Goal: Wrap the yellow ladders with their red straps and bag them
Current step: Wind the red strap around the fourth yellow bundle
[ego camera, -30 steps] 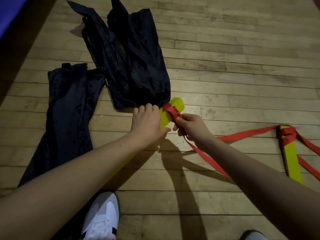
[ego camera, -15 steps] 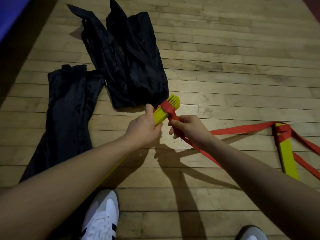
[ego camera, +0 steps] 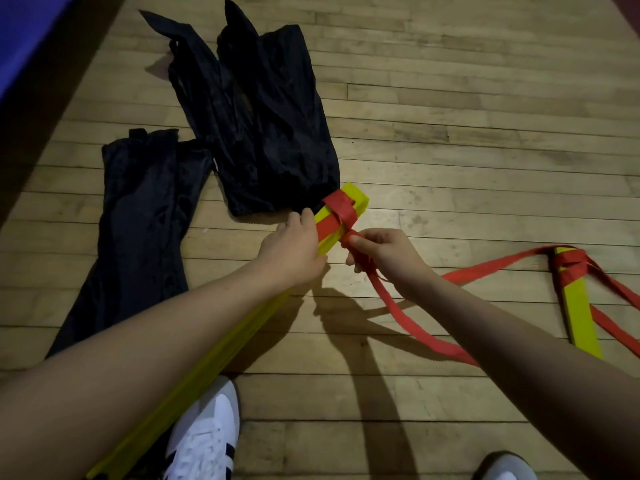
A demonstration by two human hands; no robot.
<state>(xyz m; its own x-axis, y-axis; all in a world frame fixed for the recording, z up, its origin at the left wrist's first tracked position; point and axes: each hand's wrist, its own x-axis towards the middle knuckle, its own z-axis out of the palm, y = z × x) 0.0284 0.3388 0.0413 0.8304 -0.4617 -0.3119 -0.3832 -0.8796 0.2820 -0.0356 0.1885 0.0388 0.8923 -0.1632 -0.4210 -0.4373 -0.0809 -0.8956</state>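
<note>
- The right hand (ego camera: 384,256) has its fingers curled in, thumb and fingers pinching the flat red woven strap (ego camera: 408,317) just below the wrapped end of the bundle.
- The left hand (ego camera: 294,252) is closed around the bundle of flat yellow plastic ladder rungs (ego camera: 358,199), fingers pressed together on its far side, just below the red wraps.
- The strap crosses the bundle's far end in several turns, and the yellow tip sticks out past them.
- The bundle runs diagonally from near the floor's middle down toward its near-left corner, under the left forearm, passing beside a white sneaker with dark stripes (ego camera: 204,434).
- From the right hand the strap trails loose across the pale wooden plank floor (ego camera: 467,150) toward its right edge, reaching a second yellow rung bundle with red wraps (ego camera: 578,306).
- A crumpled black fabric bag (ego camera: 263,126) lies just beyond the held bundle's tip, touching it.
- A second black fabric bag (ego camera: 138,216) lies flat toward the floor's left edge.
</note>
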